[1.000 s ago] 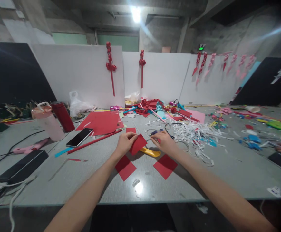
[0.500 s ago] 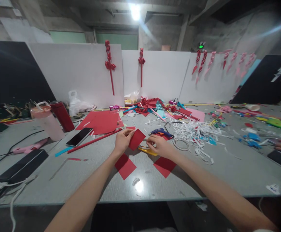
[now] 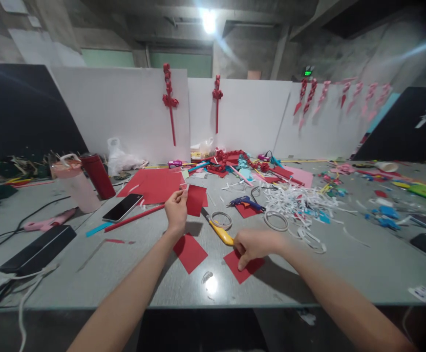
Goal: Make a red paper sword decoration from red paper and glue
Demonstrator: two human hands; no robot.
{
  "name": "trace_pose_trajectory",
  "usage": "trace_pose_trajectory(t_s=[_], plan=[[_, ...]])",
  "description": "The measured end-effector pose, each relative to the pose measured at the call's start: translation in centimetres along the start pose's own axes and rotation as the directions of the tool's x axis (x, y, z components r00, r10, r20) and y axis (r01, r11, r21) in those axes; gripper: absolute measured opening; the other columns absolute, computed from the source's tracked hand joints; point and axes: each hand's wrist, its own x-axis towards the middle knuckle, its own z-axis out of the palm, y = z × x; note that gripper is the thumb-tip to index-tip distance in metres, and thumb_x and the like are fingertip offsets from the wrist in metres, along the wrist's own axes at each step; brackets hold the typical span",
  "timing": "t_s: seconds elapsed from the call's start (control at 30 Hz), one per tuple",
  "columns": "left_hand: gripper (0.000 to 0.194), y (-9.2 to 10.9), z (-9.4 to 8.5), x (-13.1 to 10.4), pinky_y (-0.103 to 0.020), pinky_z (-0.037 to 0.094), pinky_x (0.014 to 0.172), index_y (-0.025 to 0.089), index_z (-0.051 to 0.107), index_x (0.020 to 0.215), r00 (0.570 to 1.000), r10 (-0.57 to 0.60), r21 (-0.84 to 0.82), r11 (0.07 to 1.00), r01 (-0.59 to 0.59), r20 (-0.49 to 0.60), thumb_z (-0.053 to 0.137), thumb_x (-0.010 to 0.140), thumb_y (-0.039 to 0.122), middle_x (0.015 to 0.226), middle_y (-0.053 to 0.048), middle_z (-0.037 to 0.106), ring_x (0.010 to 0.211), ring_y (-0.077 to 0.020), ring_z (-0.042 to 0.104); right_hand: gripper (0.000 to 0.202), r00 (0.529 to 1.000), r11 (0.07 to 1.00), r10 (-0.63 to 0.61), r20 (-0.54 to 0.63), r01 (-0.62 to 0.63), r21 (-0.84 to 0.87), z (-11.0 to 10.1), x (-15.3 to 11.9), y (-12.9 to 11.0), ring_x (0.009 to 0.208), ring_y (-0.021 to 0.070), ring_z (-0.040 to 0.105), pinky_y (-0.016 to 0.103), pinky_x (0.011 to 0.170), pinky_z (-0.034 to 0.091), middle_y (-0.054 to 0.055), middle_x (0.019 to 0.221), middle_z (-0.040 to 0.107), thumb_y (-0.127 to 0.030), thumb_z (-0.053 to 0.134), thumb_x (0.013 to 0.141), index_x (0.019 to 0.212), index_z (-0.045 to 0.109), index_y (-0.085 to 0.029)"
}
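Pinched between the fingers of my left hand (image 3: pixel 176 211) is a red paper square (image 3: pixel 196 199), raised above the table. My right hand (image 3: pixel 256 246) touches a second red square (image 3: pixel 240 272) lying near the front edge, its fingers bent; whether they grip the paper I cannot tell. A third red square (image 3: pixel 190 253) lies flat below my left hand. Between the hands are a yellow-handled tool (image 3: pixel 222 234) and a grey ring (image 3: pixel 221 220). Another grey ring (image 3: pixel 276 220) lies farther right, near a blue glue gun (image 3: pixel 245 202).
At left are a phone (image 3: pixel 122 208), a black box (image 3: pixel 37 250), a pink glue gun (image 3: pixel 51 221), cords and two bottles, one a red flask (image 3: pixel 97 177). White paper shreds (image 3: pixel 297 198) are heaped at right. Large red sheets (image 3: pixel 154 185) lie behind.
My left hand has moved slightly left with its square. My right hand has moved down onto the right square, shifting it left and toward the front edge. The yellow tool is now uncovered.
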Motion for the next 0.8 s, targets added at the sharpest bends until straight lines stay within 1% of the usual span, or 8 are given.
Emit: trace_pose_trajectory(t_s=[0.17,0.3,0.37,0.47,0.6,0.63,0.7,0.8], plan=[[0.038,-0.2,-0.1,0.1,-0.027,0.053,0.072,0.014,0.073,0.096,0.999,0.014,0.0,1.0,-0.014,-0.032,0.071,0.084,0.051,0.091,-0.01,0.076,0.079,-0.0191,0.069,0.049,0.994,0.995,-0.102,-0.037,0.102,0.001,1.4,0.5,-3.5,0.057,0.0126,0.052,0.025,0.052,0.029,0.0,0.068,0.065,-0.067,0.078,0.073,0.079,0.072,-0.019],[0.04,0.0,-0.1,0.1,-0.028,0.053,0.073,0.014,0.074,0.099,1.0,0.004,-0.018,1.0,-0.004,-0.014,0.072,0.084,0.051,0.093,-0.01,0.076,0.082,-0.0196,0.07,0.036,0.954,0.982,-0.179,-0.24,0.19,0.023,2.9,1.6,-5.6,0.06,0.0112,0.05,0.023,0.054,0.028,0.001,0.076,0.066,-0.055,0.071,0.088,0.086,0.068,-0.019],[0.042,0.2,0.0,-0.1,-0.028,0.054,0.074,0.014,0.074,0.1,0.999,0.006,-0.006,1.0,-0.006,0.042,0.072,0.084,0.053,0.096,-0.01,0.077,0.083,-0.0201,0.07,0.025,0.901,0.963,-0.25,-0.354,0.269,0.005,3.3,1.9,-5.9,0.062,0.0113,0.05,0.023,0.056,0.029,0.001,0.078,0.065,-0.044,0.067,0.093,0.087,0.065,-0.02],[0.041,0.9,0.4,-1.0,-0.028,0.054,0.075,0.015,0.075,0.099,0.956,0.01,0.044,0.999,-0.024,0.292,0.073,0.084,0.053,0.097,-0.009,0.077,0.084,-0.0201,0.07,0.025,0.74,0.941,-0.262,-0.62,0.338,0.005,2.8,1.7,-5.3,0.062,0.0129,0.05,0.026,0.061,0.035,0.0,0.073,0.061,-0.037,0.057,0.1,0.081,0.06,-0.021],[0.034,2.1,1.4,-3.0,-0.026,0.053,0.067,0.017,0.075,0.089,0.808,0.01,0.125,0.987,-0.103,0.589,0.074,0.082,0.051,0.081,-0.005,0.075,0.075,-0.0186,0.069,0.024,0.366,0.942,-0.007,-0.931,0.316,0.117,1.2,1.3,-3.7,0.07,0.0171,0.055,0.03,0.067,0.042,0.005,0.083,0.063,-0.042,0.054,0.101,0.092,0.061,-0.021],[0.033,2.4,1.6,-3.5,-0.026,0.052,0.068,0.017,0.074,0.086,0.777,0.021,0.147,0.978,-0.145,0.63,0.074,0.083,0.05,0.079,-0.005,0.075,0.074,-0.0181,0.069,0.024,0.319,0.935,0.024,-0.947,0.329,0.135,0.8,1.4,-3.3,0.077,0.0188,0.057,0.03,0.069,0.045,0.007,0.094,0.065,-0.044,0.059,0.098,0.102,0.063,-0.02],[0.031,2.9,1.9,-4.3,-0.026,0.052,0.069,0.017,0.074,0.083,0.733,0.051,0.156,0.965,-0.212,0.678,0.072,0.085,0.047,0.078,-0.004,0.074,0.073,-0.0172,0.068,0.032,0.373,0.912,0.047,-0.927,0.363,0.192,0.4,2.0,-2.6,0.085,0.0207,0.06,0.03,0.07,0.046,0.009,0.104,0.067,-0.046,0.065,0.093,0.112,0.064,-0.02],[0.03,2.8,2.1,-4.6,-0.025,0.05,0.068,0.016,0.074,0.086,0.717,0.057,0.144,0.966,-0.216,0.695,0.069,0.088,0.046,0.078,-0.004,0.074,0.073,-0.0166,0.067,0.033,0.526,0.856,0.094,-0.845,0.39,0.339,0.4,3.2,-1.3,0.073,0.0183,0.058,0.028,0.064,0.043,0.003,0.079,0.066,-0.049,0.059,0.096,0.09,0.069,-0.018]])
